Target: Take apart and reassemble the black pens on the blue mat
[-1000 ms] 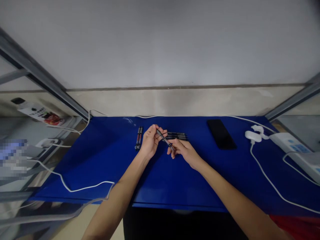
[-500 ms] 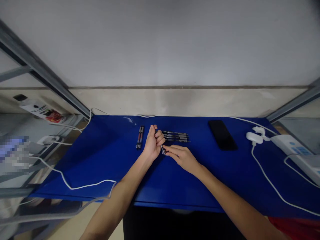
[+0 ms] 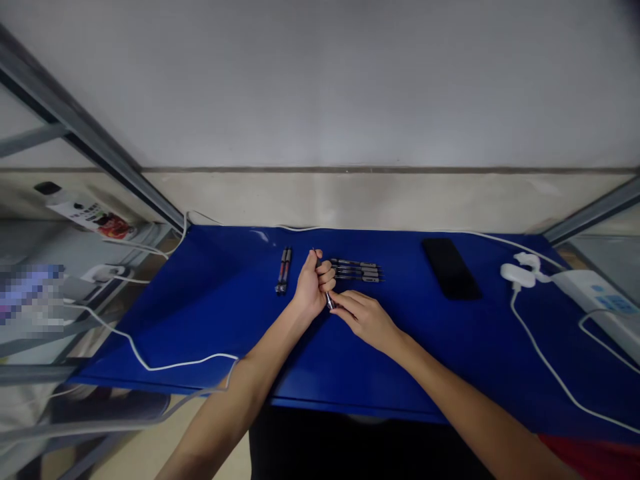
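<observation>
My left hand (image 3: 314, 283) is closed around a dark pen (image 3: 329, 301), whose lower end sticks out below the fist. At that end, my right hand (image 3: 363, 316) pinches the pen between thumb and fingertips. Most of the pen's barrel is hidden inside the left fist. Just right of the left knuckles, several black-and-grey pens (image 3: 361, 270) lie side by side, pointing right. Left of the fist, two pens with reddish markings (image 3: 283, 270) lie together, roughly upright in the view.
A black phone (image 3: 451, 269) lies on the blue tabletop (image 3: 210, 313) to the right. Beyond it are a white charger (image 3: 518, 275) and a white power strip (image 3: 600, 300). A white cable (image 3: 170, 366) crosses the left side, near my left forearm. A bottle (image 3: 87, 212) is at far left.
The view has shifted slightly, so the whole scene sits a little to the right. Both hands keep their hold on the pen, with hardly any other visible difference.
</observation>
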### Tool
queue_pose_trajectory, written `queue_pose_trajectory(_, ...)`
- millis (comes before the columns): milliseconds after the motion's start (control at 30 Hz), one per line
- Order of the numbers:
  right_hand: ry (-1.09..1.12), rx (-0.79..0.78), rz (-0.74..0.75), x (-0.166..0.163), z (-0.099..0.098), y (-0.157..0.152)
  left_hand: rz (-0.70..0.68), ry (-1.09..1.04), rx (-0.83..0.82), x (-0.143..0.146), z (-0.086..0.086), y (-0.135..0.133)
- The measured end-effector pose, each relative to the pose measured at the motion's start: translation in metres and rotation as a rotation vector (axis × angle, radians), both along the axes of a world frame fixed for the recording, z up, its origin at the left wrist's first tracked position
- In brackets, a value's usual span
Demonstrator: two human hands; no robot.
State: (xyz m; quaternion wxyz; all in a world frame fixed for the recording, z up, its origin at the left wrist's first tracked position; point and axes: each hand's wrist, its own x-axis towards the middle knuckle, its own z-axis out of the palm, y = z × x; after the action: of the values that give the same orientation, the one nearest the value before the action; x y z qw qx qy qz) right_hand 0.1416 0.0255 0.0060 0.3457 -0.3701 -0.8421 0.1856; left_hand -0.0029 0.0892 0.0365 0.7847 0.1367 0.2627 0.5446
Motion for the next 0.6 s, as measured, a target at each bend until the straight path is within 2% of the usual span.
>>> queue_pose_trajectory(233,0.025,-0.066,0.032,0.0045,0.0023,0.0021,-0.003,0.017,-0.016,-0.0016,-0.001,0.0011)
queue_pose_trajectory(600,-0.036,-0.006,0.015,0.0043,0.0067,0.0003,-0.007,0.028,-0.001,0.0056,-0.0003,-0.0046)
